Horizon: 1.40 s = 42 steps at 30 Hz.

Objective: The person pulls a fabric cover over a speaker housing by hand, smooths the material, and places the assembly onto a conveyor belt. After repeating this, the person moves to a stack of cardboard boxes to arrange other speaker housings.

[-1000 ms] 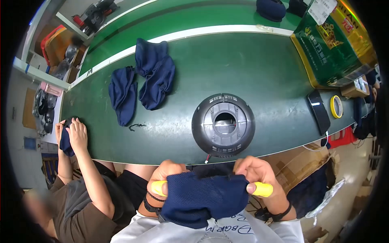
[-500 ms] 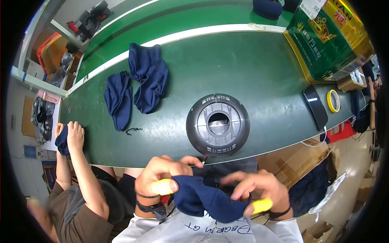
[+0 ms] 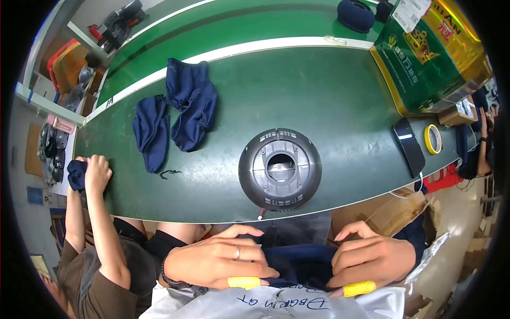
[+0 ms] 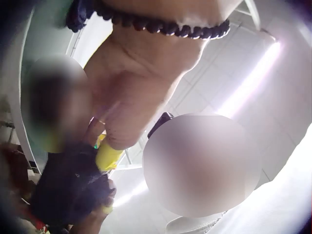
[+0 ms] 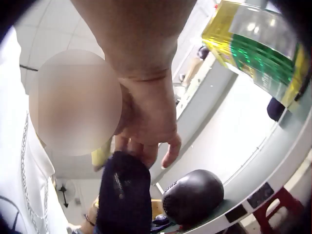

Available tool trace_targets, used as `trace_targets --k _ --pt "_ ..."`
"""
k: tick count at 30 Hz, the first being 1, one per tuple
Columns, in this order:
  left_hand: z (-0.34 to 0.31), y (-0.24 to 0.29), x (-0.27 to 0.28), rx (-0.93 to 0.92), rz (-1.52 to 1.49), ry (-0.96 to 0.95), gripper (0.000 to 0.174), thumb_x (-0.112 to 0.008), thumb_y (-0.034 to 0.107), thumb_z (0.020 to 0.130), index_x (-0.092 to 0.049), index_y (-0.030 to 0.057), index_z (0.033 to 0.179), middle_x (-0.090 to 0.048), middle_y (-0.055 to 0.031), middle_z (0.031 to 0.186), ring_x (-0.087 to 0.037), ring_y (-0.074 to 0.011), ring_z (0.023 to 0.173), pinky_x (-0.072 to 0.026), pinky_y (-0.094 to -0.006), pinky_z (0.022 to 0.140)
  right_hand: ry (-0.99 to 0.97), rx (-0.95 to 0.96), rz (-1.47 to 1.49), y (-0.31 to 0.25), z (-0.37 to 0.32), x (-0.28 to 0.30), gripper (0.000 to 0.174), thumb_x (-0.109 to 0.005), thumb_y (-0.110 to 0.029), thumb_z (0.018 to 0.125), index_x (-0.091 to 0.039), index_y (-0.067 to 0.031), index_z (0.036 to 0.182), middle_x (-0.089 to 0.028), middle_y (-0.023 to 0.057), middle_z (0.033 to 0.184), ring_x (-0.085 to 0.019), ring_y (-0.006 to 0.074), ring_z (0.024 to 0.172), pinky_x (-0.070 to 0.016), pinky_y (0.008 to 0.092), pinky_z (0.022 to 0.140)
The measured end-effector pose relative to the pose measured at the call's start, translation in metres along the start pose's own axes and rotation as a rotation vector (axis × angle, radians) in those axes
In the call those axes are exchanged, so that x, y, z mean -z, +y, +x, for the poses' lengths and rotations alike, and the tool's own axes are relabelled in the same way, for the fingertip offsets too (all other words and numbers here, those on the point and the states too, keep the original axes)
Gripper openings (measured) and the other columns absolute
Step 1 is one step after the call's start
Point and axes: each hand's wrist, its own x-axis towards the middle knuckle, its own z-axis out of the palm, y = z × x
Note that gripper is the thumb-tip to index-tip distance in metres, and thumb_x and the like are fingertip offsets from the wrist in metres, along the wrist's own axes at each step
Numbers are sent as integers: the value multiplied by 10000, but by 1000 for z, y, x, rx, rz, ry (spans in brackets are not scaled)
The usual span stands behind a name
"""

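Observation:
Close to my body, a navy knitted fabric cover (image 3: 300,260) hangs between my two hands, below the table's front edge. My left hand (image 3: 220,260) pinches its left side, the thumb wrapped in yellow tape. On the other side my right hand (image 3: 372,258) holds the cover with curled fingers, its thumb taped yellow too. The left wrist view shows the cover (image 4: 68,187) bunched beneath the fingers; in the right wrist view the fabric (image 5: 124,195) drops from the fingertips. Just beyond my hands a round black plastic shell (image 3: 252,173) with a central opening sits on the table.
Navy fabric covers (image 3: 191,111) lie at the left of the green table (image 3: 319,95). To the right are a phone (image 3: 409,149), a yellow tape roll (image 3: 433,139) and a large green-gold can (image 3: 419,69). At left, another person's hand (image 3: 97,173) handles dark fabric.
My hands have lowered and turned, with their backs now facing up. The cover has moved down and away from the camera, mostly hidden between them. The shell appears slightly further left.

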Motion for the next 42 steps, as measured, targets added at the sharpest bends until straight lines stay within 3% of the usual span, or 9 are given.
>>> trace_targets --k 3,5,8,22,26,28,30,32,42 --pt "0 -10 0 -129 -54 433 217 -777 243 912 -825 71 1034 -480 -208 1405 -469 -359 1337 -330 -548 1167 500 195 328 23 10 -18 187 -942 -240 721 -829 -114 798 -634 218 1270 -556 373 1267 -366 533 1103" --pt "2 -20 -4 -46 -19 675 191 -807 207 862 -835 96 1015 -305 -297 1608 -324 -434 1508 -283 -582 1205 708 75 243 36 24 -30 187 -911 -216 735 -818 -118 865 -393 343 1545 -380 465 1468 -228 576 1230" --pt "16 -38 -12 74 -272 821 199 -800 101 838 -828 89 1035 -173 -304 1682 -196 -448 1579 -263 -594 1232 655 -98 178 59 44 -29 153 -884 -174 736 -814 -128 865 -212 404 1634 -206 519 1556 -154 566 1257" --pt "-12 -20 -63 114 -249 694 284 -842 181 852 -827 199 1135 -119 -304 1698 -61 -504 1583 -233 -541 1248 514 -135 327 47 14 -79 241 -914 -229 696 -848 -176 922 -76 381 1678 -40 581 1558 -138 598 1245" --pt "-18 -5 -53 149 3 697 264 -841 227 837 -835 204 1099 -229 -288 1667 -144 -471 1574 -307 -518 1218 568 -158 270 41 11 -80 238 -913 -276 692 -852 -201 909 -187 322 1684 -208 550 1535 -207 567 1240" --pt "-18 0 -55 -12 223 811 229 -803 263 854 -830 176 1064 -514 -181 1528 -358 -371 1505 -365 -446 1112 697 -2 -82 25 5 -75 212 -873 -300 730 -853 -247 935 -501 190 1547 -500 399 1340 -362 510 1134" --pt "-29 -2 -35 -307 151 551 207 -759 272 920 -838 86 967 -720 -108 1267 -637 -293 1244 -374 -364 974 326 106 -52 5 -6 -40 239 -828 -226 714 -848 -173 946 -693 -74 989 -599 153 990 -401 364 855" --pt "-29 12 -28 -220 100 459 169 -748 214 923 -810 72 990 -781 -21 1055 -706 -243 1142 -372 -319 879 111 128 -88 7 -10 -36 263 -798 -260 768 -805 -150 1007 -701 -47 1000 -615 159 951 -408 373 869" --pt "-32 -2 -53 382 248 38 417 -725 101 826 -686 111 1240 -656 -37 1366 -535 -272 1317 -431 -415 1023 -40 -233 -275 37 7 -59 213 -685 -310 965 -695 -124 1068 -703 82 1187 -591 267 1187 -389 473 1026"
